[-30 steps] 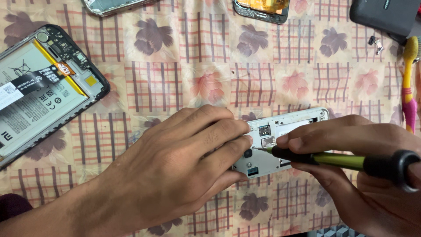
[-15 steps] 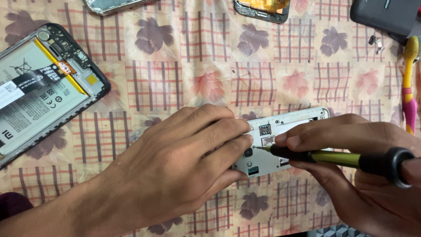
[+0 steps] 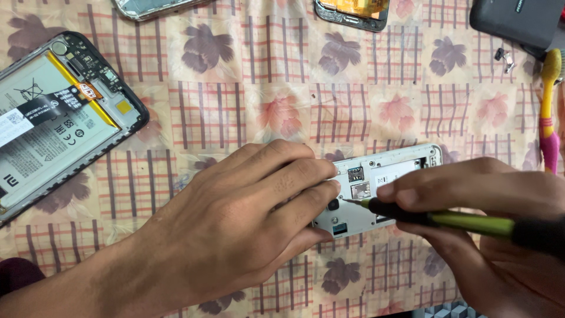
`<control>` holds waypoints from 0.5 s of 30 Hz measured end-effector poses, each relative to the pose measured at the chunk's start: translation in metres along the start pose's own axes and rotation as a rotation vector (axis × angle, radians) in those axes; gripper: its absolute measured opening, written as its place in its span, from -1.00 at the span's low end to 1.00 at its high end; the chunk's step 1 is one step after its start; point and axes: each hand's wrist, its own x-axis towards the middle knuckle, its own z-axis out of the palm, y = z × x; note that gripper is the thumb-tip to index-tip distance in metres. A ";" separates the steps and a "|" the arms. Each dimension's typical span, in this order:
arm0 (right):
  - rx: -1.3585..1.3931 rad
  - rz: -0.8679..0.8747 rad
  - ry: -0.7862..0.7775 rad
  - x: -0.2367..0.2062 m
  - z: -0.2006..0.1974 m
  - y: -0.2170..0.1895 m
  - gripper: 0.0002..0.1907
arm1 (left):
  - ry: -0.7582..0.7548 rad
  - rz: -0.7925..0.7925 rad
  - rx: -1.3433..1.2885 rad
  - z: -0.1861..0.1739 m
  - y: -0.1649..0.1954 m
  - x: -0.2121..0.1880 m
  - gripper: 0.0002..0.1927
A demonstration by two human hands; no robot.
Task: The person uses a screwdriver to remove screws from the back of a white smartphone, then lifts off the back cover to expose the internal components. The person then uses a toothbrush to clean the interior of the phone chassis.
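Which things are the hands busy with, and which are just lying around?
In use:
- left hand, pressing on the small white phone
- right hand, holding the green screwdriver, tip on that phone

Lying about:
- opened black phone, battery showing
- pink and yellow toothbrush
- phone parts at the top edge
- flowered cloth

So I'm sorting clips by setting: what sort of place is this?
Probably a phone repair bench, perhaps at home. On a flowered tablecloth lies an opened phone with its battery bare; the left hand steadies a white phone frame while the right hand works a green screwdriver on it.
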 end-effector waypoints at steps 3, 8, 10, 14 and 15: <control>-0.005 0.088 0.029 -0.002 0.000 -0.009 -0.74 | 0.014 0.005 0.006 0.000 0.000 0.001 -0.53; 0.023 0.077 0.008 -0.006 -0.001 -0.001 -0.74 | 0.043 0.023 -0.008 -0.001 0.001 0.003 -0.53; 0.049 0.034 -0.027 -0.007 -0.002 0.006 -0.73 | 0.038 0.023 -0.013 -0.001 0.001 0.003 -0.52; 0.055 0.042 -0.017 -0.009 -0.001 0.012 -0.69 | 0.031 0.018 -0.016 0.000 0.000 0.002 -0.52; 0.048 0.051 -0.012 -0.010 0.000 0.012 -0.69 | 0.021 0.011 -0.013 0.000 0.000 0.001 -0.52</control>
